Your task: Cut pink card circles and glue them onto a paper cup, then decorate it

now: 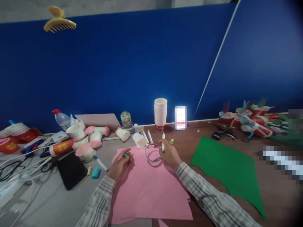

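Just right of centre, our right hand (171,154) pinches the marker (163,142), its long axis up the frame, green end towards the sheet (149,195). Left of centre, our left hand (121,164) pinches a green cap (125,154).

I take this for a makeshift craft workshop in office-like surroundings. Behind the cup stack (160,113) I see a blue partition (118,63), much like a cubicle divider, with a grey wall (94,8) above. In front of the stack, pink paper (151,195) covers part of the tabletop (186,140), a marker (163,143) by its far edge. Right of the stack lies a green sheet (224,167) with a scalloped edge; beyond that, decorated cups (226,119). Left of it, pink-trimmed cups (95,138) are heaped. Far left of it, a power strip (10,190) and black device (71,171) suggest a desk. Whether it's a business or a classroom, I can't tell.
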The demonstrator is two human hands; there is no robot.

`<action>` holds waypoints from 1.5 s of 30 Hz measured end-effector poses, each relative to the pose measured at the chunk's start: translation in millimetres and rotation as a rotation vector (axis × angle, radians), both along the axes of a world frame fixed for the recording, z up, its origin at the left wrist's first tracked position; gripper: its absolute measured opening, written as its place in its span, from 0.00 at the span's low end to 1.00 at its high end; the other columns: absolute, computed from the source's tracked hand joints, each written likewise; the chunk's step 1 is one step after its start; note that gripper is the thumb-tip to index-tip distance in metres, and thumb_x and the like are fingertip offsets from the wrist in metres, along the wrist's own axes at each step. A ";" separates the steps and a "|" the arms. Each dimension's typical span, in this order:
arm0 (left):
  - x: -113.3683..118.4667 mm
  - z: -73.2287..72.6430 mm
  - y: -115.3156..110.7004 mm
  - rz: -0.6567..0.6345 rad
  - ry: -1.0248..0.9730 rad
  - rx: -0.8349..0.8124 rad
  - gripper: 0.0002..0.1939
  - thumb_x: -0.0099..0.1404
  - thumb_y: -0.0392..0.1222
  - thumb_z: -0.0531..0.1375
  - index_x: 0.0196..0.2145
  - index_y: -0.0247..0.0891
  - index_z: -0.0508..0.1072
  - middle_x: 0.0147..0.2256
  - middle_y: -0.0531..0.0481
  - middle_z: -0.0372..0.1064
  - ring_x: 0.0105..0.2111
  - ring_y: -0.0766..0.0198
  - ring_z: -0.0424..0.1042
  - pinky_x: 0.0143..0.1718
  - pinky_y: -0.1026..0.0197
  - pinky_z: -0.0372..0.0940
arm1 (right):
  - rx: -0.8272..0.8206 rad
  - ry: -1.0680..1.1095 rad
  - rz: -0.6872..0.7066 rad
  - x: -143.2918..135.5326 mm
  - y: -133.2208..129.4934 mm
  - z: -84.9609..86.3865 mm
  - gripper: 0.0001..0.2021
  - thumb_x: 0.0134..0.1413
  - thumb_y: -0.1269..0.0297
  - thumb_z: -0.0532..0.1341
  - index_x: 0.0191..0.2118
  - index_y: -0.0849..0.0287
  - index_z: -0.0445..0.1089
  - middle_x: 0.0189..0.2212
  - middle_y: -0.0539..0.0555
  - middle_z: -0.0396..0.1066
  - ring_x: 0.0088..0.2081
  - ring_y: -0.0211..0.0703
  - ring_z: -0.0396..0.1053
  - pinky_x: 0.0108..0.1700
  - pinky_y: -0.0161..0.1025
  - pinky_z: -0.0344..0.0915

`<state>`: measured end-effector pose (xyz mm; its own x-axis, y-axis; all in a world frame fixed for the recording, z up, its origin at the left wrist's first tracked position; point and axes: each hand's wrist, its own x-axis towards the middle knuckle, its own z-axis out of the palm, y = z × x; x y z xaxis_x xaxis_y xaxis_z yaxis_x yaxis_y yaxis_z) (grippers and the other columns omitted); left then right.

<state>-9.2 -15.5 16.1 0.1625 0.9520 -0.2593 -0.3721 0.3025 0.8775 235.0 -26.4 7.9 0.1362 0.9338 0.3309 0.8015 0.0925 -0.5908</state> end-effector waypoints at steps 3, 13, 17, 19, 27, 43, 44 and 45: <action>-0.8 -3.2 0.6 -0.023 0.024 0.027 0.22 0.37 0.34 0.65 0.35 0.37 0.71 0.23 0.54 0.67 0.21 0.67 0.65 0.21 0.64 0.58 | -0.007 0.012 -0.007 0.7 8.3 -6.5 0.17 0.41 0.71 0.57 0.42 0.55 0.65 0.24 0.49 0.74 0.26 0.45 0.71 0.28 0.33 0.59; -7.7 -11.9 -0.3 -0.006 0.408 0.354 0.19 0.44 0.46 0.63 0.37 0.40 0.73 0.24 0.55 0.66 0.21 0.65 0.63 0.25 0.59 0.60 | 0.108 0.484 0.278 -26.4 -29.7 35.3 0.16 0.52 0.59 0.54 0.47 0.54 0.62 0.28 0.51 0.73 0.25 0.40 0.68 0.30 0.36 0.66; -3.0 -8.5 -9.9 0.021 0.752 0.696 0.15 0.53 0.41 0.56 0.40 0.46 0.72 0.31 0.51 0.69 0.32 0.58 0.67 0.35 0.54 0.63 | -0.053 0.975 0.558 -45.2 -48.9 47.5 0.21 0.52 0.47 0.51 0.42 0.57 0.68 0.18 0.47 0.69 0.17 0.35 0.62 0.22 0.33 0.62; 0.1 -6.8 -15.2 -0.010 0.808 0.805 0.16 0.55 0.38 0.54 0.41 0.47 0.71 0.34 0.49 0.69 0.36 0.56 0.67 0.37 0.54 0.64 | -0.066 1.064 0.512 -51.1 -51.2 45.4 0.22 0.48 0.43 0.55 0.36 0.58 0.71 0.17 0.47 0.69 0.17 0.34 0.61 0.20 0.31 0.60; 6.0 -7.3 -22.6 -0.033 0.851 0.902 0.16 0.57 0.35 0.53 0.43 0.47 0.69 0.31 0.48 0.69 0.33 0.57 0.68 0.34 0.56 0.66 | -0.006 1.019 0.371 -56.1 -48.5 25.2 0.16 0.49 0.48 0.57 0.32 0.56 0.72 0.18 0.47 0.69 0.17 0.33 0.59 0.18 0.29 0.57; 7.9 -7.2 -30.3 -0.071 0.983 1.044 0.18 0.60 0.37 0.52 0.48 0.48 0.65 0.27 0.50 0.70 0.27 0.59 0.70 0.27 0.59 0.68 | -0.061 0.929 0.398 -60.1 -53.3 23.2 0.09 0.50 0.58 0.58 0.33 0.54 0.72 0.20 0.47 0.70 0.18 0.35 0.63 0.18 0.30 0.60; 7.6 -7.3 -31.6 -0.059 1.012 1.091 0.18 0.60 0.37 0.52 0.48 0.48 0.64 0.28 0.49 0.71 0.28 0.58 0.70 0.27 0.58 0.69 | -0.083 0.978 0.414 -60.3 -53.2 23.9 0.09 0.50 0.56 0.58 0.32 0.54 0.72 0.19 0.47 0.70 0.17 0.35 0.63 0.18 0.30 0.61; 7.5 -7.3 -33.2 -0.048 1.041 1.140 0.19 0.60 0.37 0.52 0.50 0.48 0.63 0.29 0.48 0.72 0.29 0.58 0.71 0.28 0.58 0.69 | -0.106 1.034 0.433 -60.5 -53.1 24.8 0.10 0.50 0.55 0.57 0.32 0.55 0.71 0.19 0.47 0.71 0.17 0.35 0.63 0.18 0.30 0.61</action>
<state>-1.7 -48.7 8.8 0.4123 0.7167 0.5625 0.5208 -0.6920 0.4999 174.4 -79.5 32.7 -0.0431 0.9857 0.1630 -0.1655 0.1539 -0.9741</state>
